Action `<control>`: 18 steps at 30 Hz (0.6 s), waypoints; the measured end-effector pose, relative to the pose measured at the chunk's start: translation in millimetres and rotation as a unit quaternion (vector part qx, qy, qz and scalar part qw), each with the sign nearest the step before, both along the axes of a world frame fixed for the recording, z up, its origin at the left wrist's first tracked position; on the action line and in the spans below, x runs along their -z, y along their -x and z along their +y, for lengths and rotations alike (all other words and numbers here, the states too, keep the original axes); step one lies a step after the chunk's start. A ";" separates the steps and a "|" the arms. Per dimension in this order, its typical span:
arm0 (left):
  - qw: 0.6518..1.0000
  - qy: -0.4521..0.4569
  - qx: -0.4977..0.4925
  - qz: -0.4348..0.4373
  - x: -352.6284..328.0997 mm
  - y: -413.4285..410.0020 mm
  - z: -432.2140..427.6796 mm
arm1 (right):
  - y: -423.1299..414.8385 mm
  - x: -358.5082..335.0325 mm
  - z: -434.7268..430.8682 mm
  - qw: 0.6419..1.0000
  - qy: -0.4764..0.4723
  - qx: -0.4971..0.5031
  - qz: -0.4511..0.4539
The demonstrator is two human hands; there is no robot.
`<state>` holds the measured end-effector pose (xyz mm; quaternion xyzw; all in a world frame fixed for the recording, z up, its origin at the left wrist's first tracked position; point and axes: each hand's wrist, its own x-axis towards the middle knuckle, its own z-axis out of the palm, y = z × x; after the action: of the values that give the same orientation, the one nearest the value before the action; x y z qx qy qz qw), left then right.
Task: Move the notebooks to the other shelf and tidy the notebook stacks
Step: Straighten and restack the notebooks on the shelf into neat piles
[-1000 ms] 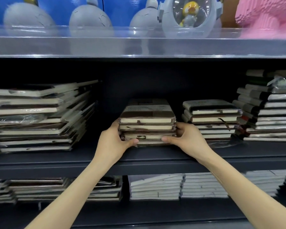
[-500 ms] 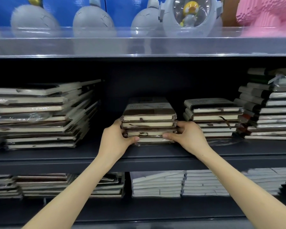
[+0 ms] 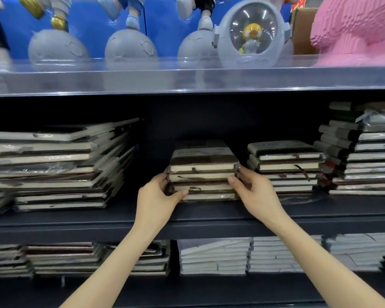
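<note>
Both hands still clamp the notebook stack (image 3: 202, 172), thumbs unmoved.

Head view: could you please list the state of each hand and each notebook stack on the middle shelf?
left hand: gripping the centre stack's left side
right hand: gripping its right side
centre stack: resting on the shelf, slightly uneven
left stack: tall, fanned and untidy
small right stack: fairly neat, ribbons hanging out
far right stack: tall, staggered edges

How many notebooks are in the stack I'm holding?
4 show: top, second, third, bottom, between left hand and right hand. More may be hidden.
</note>
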<state>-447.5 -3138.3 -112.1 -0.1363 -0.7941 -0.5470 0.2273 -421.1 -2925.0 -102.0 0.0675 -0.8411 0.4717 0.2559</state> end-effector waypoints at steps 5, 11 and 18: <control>1.000 0.015 -0.012 0.014 -1.0 -5.7 2.0 | -0.7 0.8 2.7 0.999 0.037 0.008 0.003; 1.000 0.015 -0.010 0.005 -2.6 -8.5 0.0 | -3.2 2.1 5.6 0.997 0.078 0.019 0.013; 0.999 -0.037 0.004 -0.028 -15.1 -11.5 -3.7 | -5.8 -3.6 3.9 0.993 0.101 0.017 0.056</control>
<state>-436.0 -3141.9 -97.0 -0.1152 -0.7789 -0.5804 0.2078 -415.4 -2921.1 -98.4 0.0537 -0.7746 0.5450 0.3163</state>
